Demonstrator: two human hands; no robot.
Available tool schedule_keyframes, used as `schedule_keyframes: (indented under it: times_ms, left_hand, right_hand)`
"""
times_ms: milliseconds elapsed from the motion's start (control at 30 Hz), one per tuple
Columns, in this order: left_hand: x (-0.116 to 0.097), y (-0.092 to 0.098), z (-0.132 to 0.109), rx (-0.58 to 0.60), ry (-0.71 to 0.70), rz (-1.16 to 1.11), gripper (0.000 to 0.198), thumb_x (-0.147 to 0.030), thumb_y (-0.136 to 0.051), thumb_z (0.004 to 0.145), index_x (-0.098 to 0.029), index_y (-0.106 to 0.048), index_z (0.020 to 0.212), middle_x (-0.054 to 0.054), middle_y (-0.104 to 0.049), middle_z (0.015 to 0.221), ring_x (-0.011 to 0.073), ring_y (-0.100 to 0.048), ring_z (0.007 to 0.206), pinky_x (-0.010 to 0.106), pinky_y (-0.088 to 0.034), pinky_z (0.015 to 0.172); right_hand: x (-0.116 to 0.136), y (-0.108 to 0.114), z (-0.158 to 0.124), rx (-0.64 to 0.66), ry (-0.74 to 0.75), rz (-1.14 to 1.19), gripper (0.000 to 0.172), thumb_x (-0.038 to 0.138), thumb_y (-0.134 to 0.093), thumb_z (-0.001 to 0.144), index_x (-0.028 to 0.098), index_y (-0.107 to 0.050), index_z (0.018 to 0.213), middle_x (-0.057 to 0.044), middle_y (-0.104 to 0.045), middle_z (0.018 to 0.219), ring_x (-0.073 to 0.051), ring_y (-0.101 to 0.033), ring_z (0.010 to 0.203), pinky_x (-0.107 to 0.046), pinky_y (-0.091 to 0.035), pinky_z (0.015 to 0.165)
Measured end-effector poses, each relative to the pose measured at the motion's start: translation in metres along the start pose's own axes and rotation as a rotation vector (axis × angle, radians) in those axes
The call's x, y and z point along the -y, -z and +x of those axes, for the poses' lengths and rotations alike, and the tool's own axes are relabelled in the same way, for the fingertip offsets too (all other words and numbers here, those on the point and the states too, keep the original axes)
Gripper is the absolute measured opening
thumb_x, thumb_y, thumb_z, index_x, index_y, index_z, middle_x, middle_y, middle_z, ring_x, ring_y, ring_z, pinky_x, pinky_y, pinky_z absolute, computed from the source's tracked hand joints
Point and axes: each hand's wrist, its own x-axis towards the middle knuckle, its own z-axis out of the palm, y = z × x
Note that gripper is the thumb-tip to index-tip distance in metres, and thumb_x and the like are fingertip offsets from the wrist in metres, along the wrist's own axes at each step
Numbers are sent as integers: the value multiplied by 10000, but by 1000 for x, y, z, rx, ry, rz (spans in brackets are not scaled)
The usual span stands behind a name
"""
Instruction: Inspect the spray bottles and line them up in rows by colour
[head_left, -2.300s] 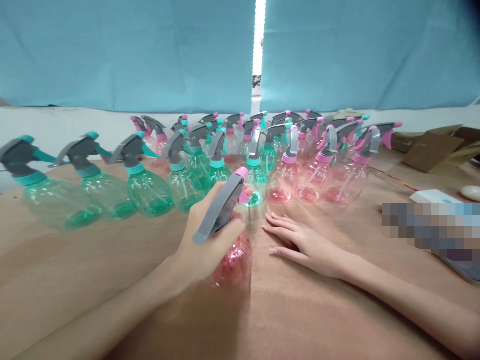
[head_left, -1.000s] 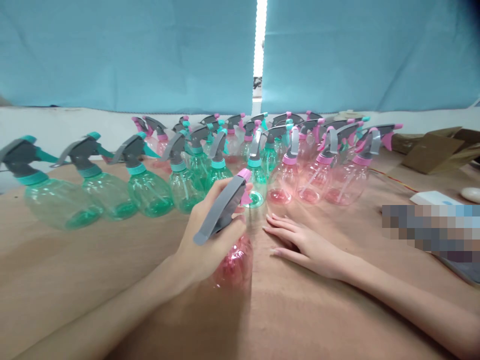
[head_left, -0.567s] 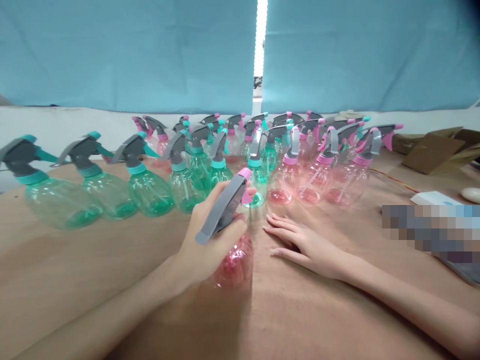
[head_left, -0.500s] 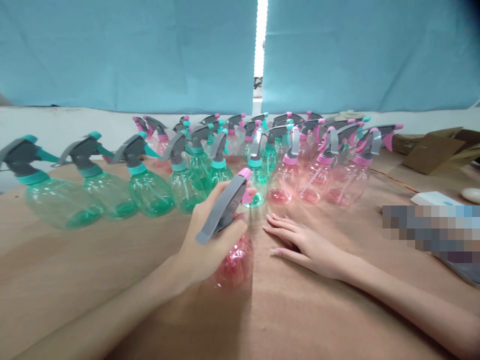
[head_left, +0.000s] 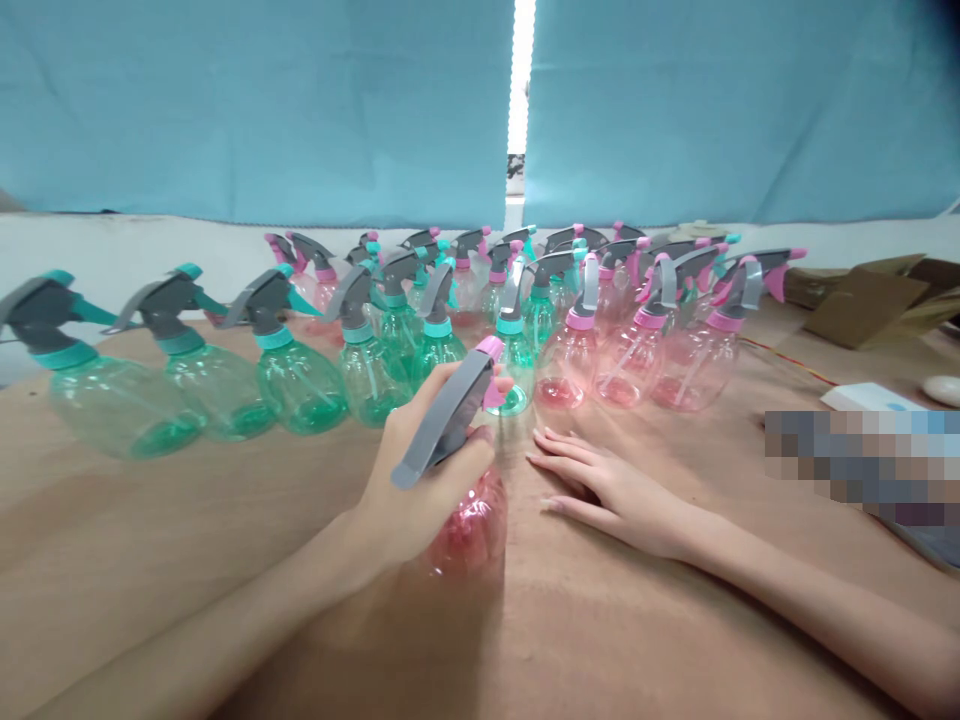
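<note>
My left hand [head_left: 409, 480] is wrapped round the neck of a pink spray bottle [head_left: 469, 525] that stands on the brown table [head_left: 187, 540]. Its grey trigger head with a pink nozzle [head_left: 448, 412] sticks out above my fingers, nozzle pointing away from me. My right hand [head_left: 600, 485] lies flat on the table just right of the bottle, fingers stretched out and holding nothing.
Several green spray bottles [head_left: 296, 375] stand in a row at the left and middle; several pink ones [head_left: 637, 355] stand at the right. Blue curtains [head_left: 262, 110] hang behind. Cardboard pieces [head_left: 862, 295], a white box [head_left: 862, 397] and a blurred patch lie at the right.
Almost nothing has changed. My left hand keeps its hold on the pink bottle and my right hand stays flat; the view has shifted only slightly.
</note>
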Motion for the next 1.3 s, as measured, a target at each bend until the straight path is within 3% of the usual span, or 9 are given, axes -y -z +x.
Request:
schedule_keyframes:
  times_ms: [400, 733, 1033, 1300]
  left_hand:
    - [-1, 0, 0, -15, 1, -23, 313, -132, -536, 742, -233, -585, 1034, -53, -527, 661, 136, -542, 582, 266, -441, 559]
    - [-2, -1, 0, 12, -15, -50, 276, -107, -493, 737, -241, -502, 978, -71, -348, 636, 112, -361, 526, 257, -325, 523]
    - [1, 3, 0, 39, -79, -64, 313, -64, -459, 727, -251, -480, 977, -64, -395, 682, 116, -369, 567, 263, -339, 576]
    - [1, 4, -3, 40, -69, -89, 208, -63, -480, 743, -238, -450, 851, -55, -471, 719, 114, -417, 579, 264, -368, 581]
  right_hand:
    - [1, 0, 1, 15, -7, -33, 584, 529, -477, 943, 239, -421, 1446, -85, -355, 1528, -285, -265, 1427, -518, -279, 1144]
    - [0, -1, 1, 22, -1, -47, 577, 526, -467, 948, 233, -425, 1444, -87, -332, 1539, -285, -265, 1427, -518, -281, 1143]
    - [1, -1, 1, 38, -26, -42, 578, 524, -462, 950, 222, -431, 1443, -77, -303, 1552, -292, -246, 1433, -513, -270, 1149]
    - [-1, 0, 0, 51, -33, -33, 583, 525, -460, 950, 223, -423, 1448, -74, -297, 1556, -290, -235, 1438, -510, -267, 1151]
